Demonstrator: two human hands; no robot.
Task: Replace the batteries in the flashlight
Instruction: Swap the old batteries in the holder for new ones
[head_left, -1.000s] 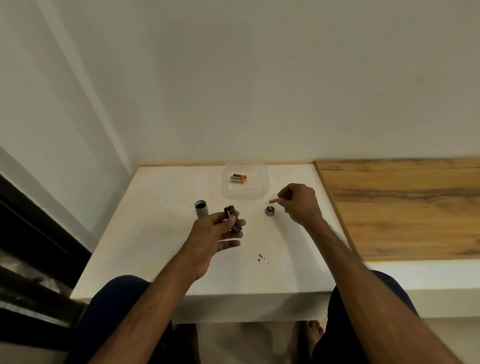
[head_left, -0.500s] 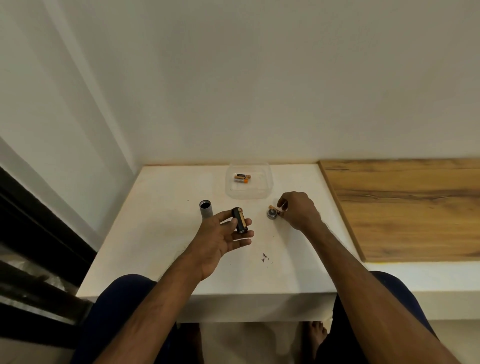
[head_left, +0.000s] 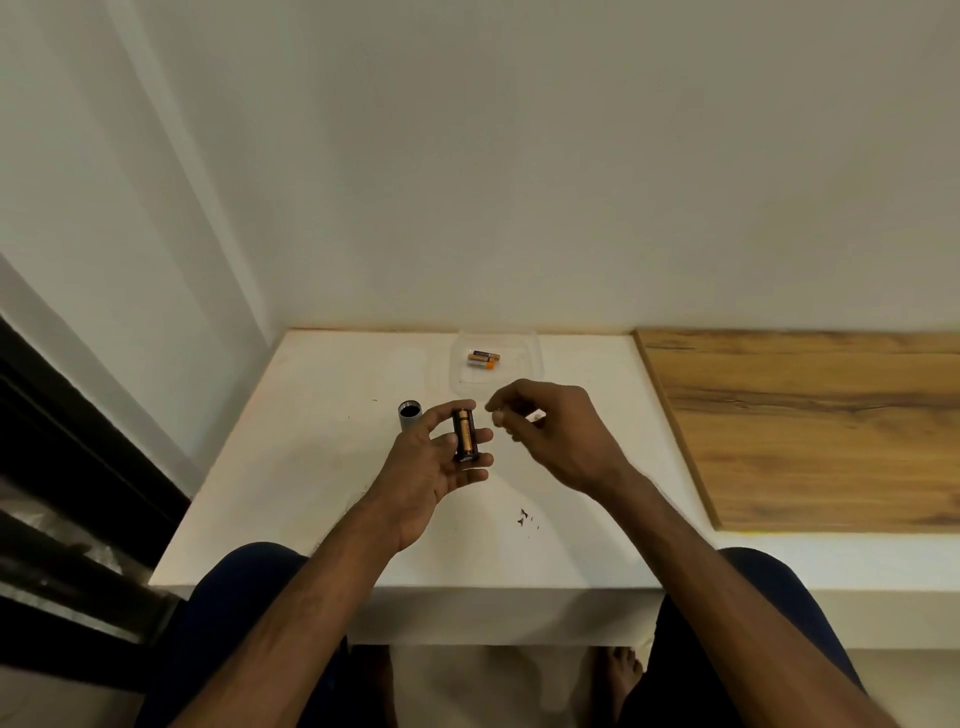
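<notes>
The white table (head_left: 311, 467) carries a clear plastic container (head_left: 535, 364) at its far edge, with two spare batteries (head_left: 483, 359) inside. Nearer than the container, the left hand (head_left: 436, 467) grips the black battery holder (head_left: 465, 435); the right hand (head_left: 556, 436) hovers beside it with fingers curled, its contents unclear. The grey flashlight body (head_left: 409, 414) stands upright left of the holder.

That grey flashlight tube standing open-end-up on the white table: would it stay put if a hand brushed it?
Probably not. The flashlight tube stands on end, tall for its narrow base, so a sideways knock would likely tip it. Being round, it could then roll on the smooth table. It looks rigid, likely metal, so it should not dent.
</notes>
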